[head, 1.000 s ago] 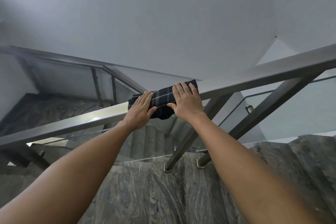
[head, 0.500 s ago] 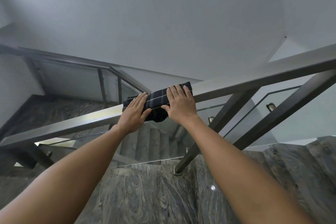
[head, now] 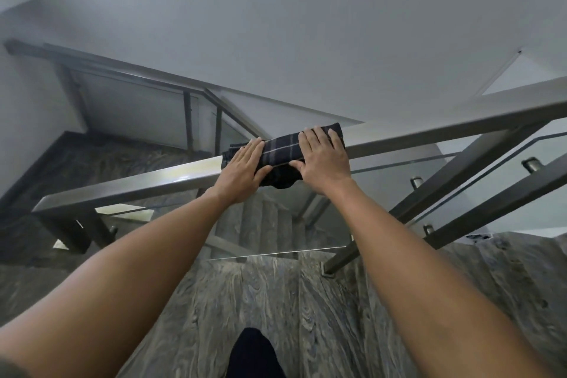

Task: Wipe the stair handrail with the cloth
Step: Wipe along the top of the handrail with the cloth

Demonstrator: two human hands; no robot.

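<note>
A dark plaid cloth is draped over the square steel stair handrail, which slopes up from lower left to upper right. My left hand presses flat on the cloth's left end, fingers together. My right hand covers the cloth's right end, thumb under the rail's near side. A fold of cloth hangs below the rail between both hands.
Slanted steel posts and glass panels stand under the rail at the right. Grey marble steps lie below me, and a lower flight shows through the glass. A second handrail runs along the far wall. My dark-clad leg shows at the bottom.
Both hands and the cloth have slid down the rail toward its lower left end, whose corner is now in view. The camera has tilted further down.
</note>
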